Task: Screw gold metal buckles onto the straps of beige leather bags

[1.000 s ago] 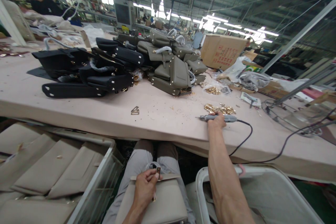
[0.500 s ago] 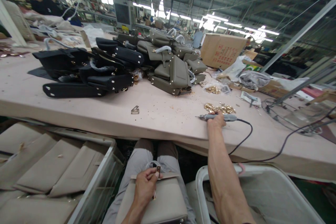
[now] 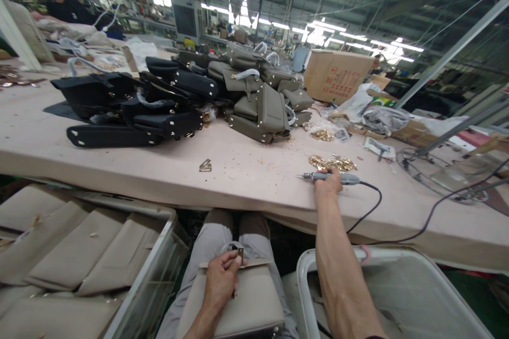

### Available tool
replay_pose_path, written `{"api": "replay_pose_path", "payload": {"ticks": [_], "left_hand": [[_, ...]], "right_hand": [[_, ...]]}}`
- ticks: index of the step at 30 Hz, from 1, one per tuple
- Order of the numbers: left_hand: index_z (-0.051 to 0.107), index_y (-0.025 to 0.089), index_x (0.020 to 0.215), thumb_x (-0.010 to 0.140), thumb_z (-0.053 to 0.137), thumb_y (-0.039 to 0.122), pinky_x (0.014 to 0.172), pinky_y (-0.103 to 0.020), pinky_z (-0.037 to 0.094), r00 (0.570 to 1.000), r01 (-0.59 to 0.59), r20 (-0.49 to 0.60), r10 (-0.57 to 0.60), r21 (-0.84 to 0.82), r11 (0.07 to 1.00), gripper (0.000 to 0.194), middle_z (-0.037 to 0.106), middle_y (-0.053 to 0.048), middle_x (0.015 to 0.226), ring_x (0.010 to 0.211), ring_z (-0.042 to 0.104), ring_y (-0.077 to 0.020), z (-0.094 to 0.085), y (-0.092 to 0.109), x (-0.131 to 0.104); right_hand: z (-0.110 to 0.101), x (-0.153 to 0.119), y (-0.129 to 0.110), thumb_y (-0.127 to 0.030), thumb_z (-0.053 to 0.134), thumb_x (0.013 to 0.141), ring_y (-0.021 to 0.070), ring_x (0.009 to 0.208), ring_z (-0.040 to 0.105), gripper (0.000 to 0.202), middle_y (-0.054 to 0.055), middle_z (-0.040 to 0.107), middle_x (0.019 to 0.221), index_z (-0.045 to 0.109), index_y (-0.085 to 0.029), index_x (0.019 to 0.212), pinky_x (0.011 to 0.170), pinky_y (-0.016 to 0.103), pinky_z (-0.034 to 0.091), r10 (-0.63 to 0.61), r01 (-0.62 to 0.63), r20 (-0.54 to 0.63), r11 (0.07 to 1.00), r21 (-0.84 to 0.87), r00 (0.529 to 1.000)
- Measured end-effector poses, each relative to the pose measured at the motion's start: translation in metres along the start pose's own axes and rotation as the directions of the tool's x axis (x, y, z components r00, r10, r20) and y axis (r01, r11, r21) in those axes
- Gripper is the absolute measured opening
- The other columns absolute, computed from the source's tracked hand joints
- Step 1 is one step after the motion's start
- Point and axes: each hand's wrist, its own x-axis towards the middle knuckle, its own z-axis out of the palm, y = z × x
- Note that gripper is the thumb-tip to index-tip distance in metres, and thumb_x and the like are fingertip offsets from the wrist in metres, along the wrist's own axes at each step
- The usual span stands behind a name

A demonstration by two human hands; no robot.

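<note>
On my lap rests a beige handbag (image 3: 254, 296) with its flap edge up. My left hand (image 3: 220, 278) is closed over its upper part, pinching a small metal plate (image 3: 240, 253) between thumb and fingers. A little metal piece also shows just below those fingers. Over the table, my right hand (image 3: 329, 181) is wrapped around a grey electric screwdriver (image 3: 348, 179), whose tip points left. Its fingertips reach the edge of a pile of gold metal fittings (image 3: 338, 162) and are partly hidden.
Black handbags (image 3: 131, 111) and olive handbags (image 3: 260, 111) are heaped on the table (image 3: 246, 188). Beige bag pieces fill a left crate (image 3: 139, 275); a white bin (image 3: 413, 275) stands right. The screwdriver cord (image 3: 421, 230) trails right. A cardboard box (image 3: 338, 77) sits behind.
My left hand and the small metal plate have shifted up very slightly on the bag. The right hand stays almost still at the gold fittings, with the screwdriver.
</note>
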Motion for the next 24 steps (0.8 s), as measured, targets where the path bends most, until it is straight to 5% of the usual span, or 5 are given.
{"api": "replay_pose_path", "payload": {"ticks": [4,7,10,17,24], "left_hand": [[0.075,0.009,0.095,0.079,0.070,0.061,0.036,-0.023,0.038,0.999,-0.050,-0.001,0.050,0.074,0.996,0.055,0.071,-0.008,0.070,0.038,0.051,-0.0124,0.002,0.019,-0.007],[0.077,0.009,0.083,0.086,0.067,0.046,0.050,-0.021,0.044,0.986,-0.161,0.007,0.164,0.236,0.958,0.038,0.062,-0.003,0.052,0.046,0.059,-0.0142,0.003,0.040,-0.015],[0.079,0.008,0.081,0.088,0.064,0.027,0.051,-0.021,0.041,0.986,-0.152,-0.004,0.165,0.372,0.916,0.025,0.063,-0.003,0.052,0.047,0.060,-0.0136,0.003,0.052,-0.013],[0.082,0.006,0.084,0.087,0.069,0.021,0.049,-0.020,0.038,0.996,-0.014,-0.079,0.047,0.367,0.930,0.020,0.060,-0.001,0.046,0.044,0.055,-0.0119,-0.006,0.040,0.006],[0.083,0.006,0.084,0.082,0.075,0.022,0.058,-0.021,0.043,0.986,0.026,-0.160,0.036,0.366,0.930,0.017,0.075,-0.008,0.069,0.065,0.066,-0.0159,-0.009,0.028,0.018]], "right_hand": [[-0.014,-0.024,-0.014,-0.005,0.053,0.087,0.0035,0.047,0.042,0.019,-0.007,0.049,0.069,0.042,-0.020,0.083,0.044,0.014,0.045,0.081,-0.081,0.059,0.997,0.006,0.995],[-0.037,-0.056,-0.017,-0.010,0.050,0.092,0.0040,0.048,0.044,0.013,-0.005,0.048,0.073,0.048,-0.018,0.082,0.047,0.018,0.048,0.141,-0.146,0.194,0.989,0.007,0.971],[-0.065,-0.099,-0.012,-0.013,0.054,0.092,0.0046,0.051,0.045,0.012,-0.003,0.051,0.080,0.052,-0.019,0.081,0.047,0.019,0.049,0.168,-0.169,0.318,0.985,-0.025,0.933],[-0.115,-0.215,0.017,-0.015,0.071,0.080,0.0064,0.055,0.047,0.021,-0.002,0.056,0.082,0.050,-0.019,0.084,0.055,0.023,0.052,0.269,-0.171,0.434,0.953,-0.252,0.860],[-0.127,-0.264,0.048,-0.022,0.080,0.077,0.0088,0.050,0.051,0.024,-0.002,0.061,0.074,0.057,-0.018,0.083,0.052,0.026,0.049,0.149,0.006,0.532,0.960,-0.279,0.834]]}}
